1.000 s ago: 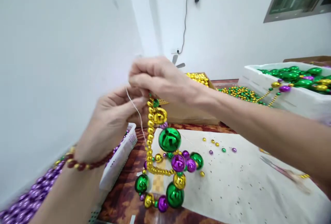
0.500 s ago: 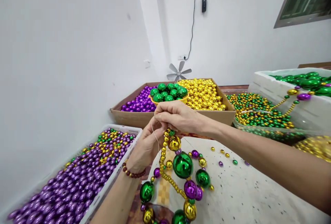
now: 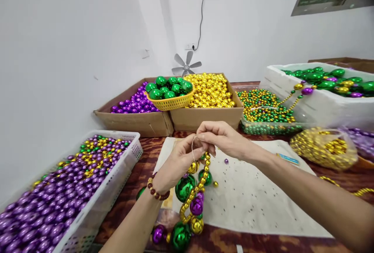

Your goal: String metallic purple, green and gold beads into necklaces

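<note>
My left hand (image 3: 178, 161), with a red bead bracelet at its wrist, is closed on a thin white string (image 3: 193, 148) just over the table. Touching it from the right, my right hand (image 3: 217, 138) pinches the same string between thumb and fingers. A necklace of gold, green and purple beads (image 3: 196, 205) hangs below both hands, its lower end near the table's front edge. The fingertips hide where string and beads meet.
A white cloth (image 3: 248, 190) lies on the table. White crate (image 3: 133, 144) at left; cardboard boxes (image 3: 204, 116) and yellow basket (image 3: 171, 103) behind; clear tub (image 3: 263, 128), foam box (image 3: 321, 105) and bag of gold beads (image 3: 324, 148) at right.
The view has tilted down and shifted right, showing more of the cloth and the bag. Both hands stay together on the string, and the hanging necklace has swung and hangs narrower.
</note>
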Motion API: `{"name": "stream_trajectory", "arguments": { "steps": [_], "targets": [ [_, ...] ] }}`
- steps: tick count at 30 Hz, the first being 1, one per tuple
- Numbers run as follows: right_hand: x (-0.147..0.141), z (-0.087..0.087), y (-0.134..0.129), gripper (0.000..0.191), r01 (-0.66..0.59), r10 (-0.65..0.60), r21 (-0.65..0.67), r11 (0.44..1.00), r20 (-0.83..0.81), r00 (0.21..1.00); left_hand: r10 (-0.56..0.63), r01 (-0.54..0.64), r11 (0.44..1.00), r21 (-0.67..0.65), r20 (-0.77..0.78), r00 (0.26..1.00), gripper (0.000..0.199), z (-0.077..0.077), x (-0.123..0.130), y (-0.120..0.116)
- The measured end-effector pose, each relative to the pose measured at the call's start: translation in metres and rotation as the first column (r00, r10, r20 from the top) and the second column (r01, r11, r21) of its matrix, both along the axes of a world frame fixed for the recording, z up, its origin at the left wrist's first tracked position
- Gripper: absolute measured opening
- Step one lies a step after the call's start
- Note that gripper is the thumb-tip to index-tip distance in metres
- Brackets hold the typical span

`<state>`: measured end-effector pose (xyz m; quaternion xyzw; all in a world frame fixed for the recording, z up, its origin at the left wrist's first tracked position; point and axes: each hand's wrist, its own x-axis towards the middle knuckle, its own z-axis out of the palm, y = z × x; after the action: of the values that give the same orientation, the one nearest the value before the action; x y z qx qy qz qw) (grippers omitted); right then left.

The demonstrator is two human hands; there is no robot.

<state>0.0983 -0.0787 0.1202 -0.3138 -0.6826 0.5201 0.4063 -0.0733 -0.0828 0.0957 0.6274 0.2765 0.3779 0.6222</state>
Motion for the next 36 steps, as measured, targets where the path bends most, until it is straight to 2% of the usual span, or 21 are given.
{"name": "stream_trajectory", "arguments": {
  "steps": [5, 10, 13, 17, 21, 25, 28, 31, 33, 36],
  "targets": [
    [0.030, -0.031, -0.018, 0.014, 0.076, -0.083, -0.088, 0.993, -0.088, 0.993, -0.063, 0.066, 0.997, 0.029, -0.103, 0.993, 0.010, -0.018, 0.030, -0.010],
    [0.062, -0.074, -0.034, 0.017, 0.184, -0.236, -0.208, 0.961, -0.258, 0.937, -0.008, 0.032, 0.994, 0.107, -0.215, 0.977, 0.008, -0.047, 0.068, -0.020],
    [0.084, -0.098, -0.049, 0.016, 0.271, -0.375, -0.309, 0.912, -0.354, 0.857, 0.066, -0.032, 0.992, 0.121, -0.289, 0.955, 0.010, -0.070, 0.093, -0.026],
    [0.113, -0.121, -0.075, 0.019, 0.445, -0.565, -0.360, 0.820, -0.386, 0.729, 0.114, -0.094, 0.993, 0.073, -0.360, 0.926, 0.014, -0.098, 0.121, -0.034],
    [0.133, -0.141, -0.105, 0.020, 0.543, -0.658, -0.376, 0.751, -0.365, 0.658, 0.154, -0.130, 0.988, 0.086, -0.396, 0.905, 0.012, -0.114, 0.147, -0.041],
    [0.138, -0.157, -0.136, 0.020, 0.589, -0.714, -0.406, 0.699, -0.354, 0.604, 0.188, -0.176, 0.982, 0.067, -0.398, 0.898, 0.014, -0.122, 0.172, -0.048],
    [0.137, -0.164, -0.156, 0.020, 0.608, -0.704, -0.358, 0.709, -0.312, 0.638, 0.158, -0.173, 0.985, -0.001, -0.400, 0.903, 0.015, -0.125, 0.188, -0.053],
    [0.134, -0.174, -0.171, 0.021, 0.639, -0.676, -0.226, 0.736, -0.180, 0.715, 0.120, -0.166, 0.982, -0.088, -0.387, 0.914, 0.016, -0.124, 0.198, -0.056],
    [0.131, -0.183, -0.177, 0.020, 0.674, -0.677, -0.066, 0.735, -0.048, 0.734, 0.100, -0.166, 0.975, -0.146, -0.378, 0.920, 0.017, -0.120, 0.201, -0.057],
    [0.125, -0.197, -0.179, 0.022, 0.669, -0.702, 0.216, 0.711, 0.157, 0.694, 0.039, -0.146, 0.949, -0.279, -0.357, 0.933, 0.015, -0.112, 0.198, -0.056]
  ]
}}
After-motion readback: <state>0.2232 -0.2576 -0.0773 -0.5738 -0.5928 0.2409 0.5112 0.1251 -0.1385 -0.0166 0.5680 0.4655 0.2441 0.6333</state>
